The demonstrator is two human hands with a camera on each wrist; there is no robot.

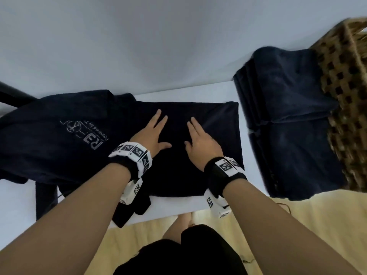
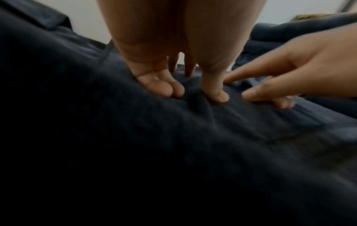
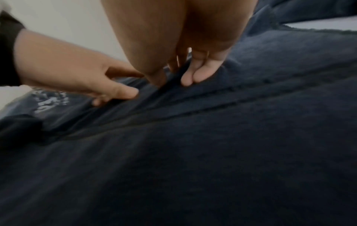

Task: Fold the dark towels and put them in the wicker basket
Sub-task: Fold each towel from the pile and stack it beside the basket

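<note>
A dark navy towel (image 1: 216,135) lies folded into a rectangle on the white table (image 1: 178,207). My left hand (image 1: 154,133) and right hand (image 1: 199,138) rest flat on it side by side, fingers straight and pressing the cloth. The wrist views show the left hand (image 2: 181,85) and the right hand (image 3: 185,76) with fingertips on the fabric. An unfolded dark towel with a pale printed logo (image 1: 59,132) lies to the left, partly under the folded one. The wicker basket (image 1: 345,92) lies tipped at the right, with folded dark towels (image 1: 288,120) in its opening.
A pale wall (image 1: 139,40) runs behind the table. A dark bar (image 1: 14,94) shows at the far left. The towel on the left hangs over the table's front edge (image 1: 127,215). Below is a light wooden floor (image 1: 297,225).
</note>
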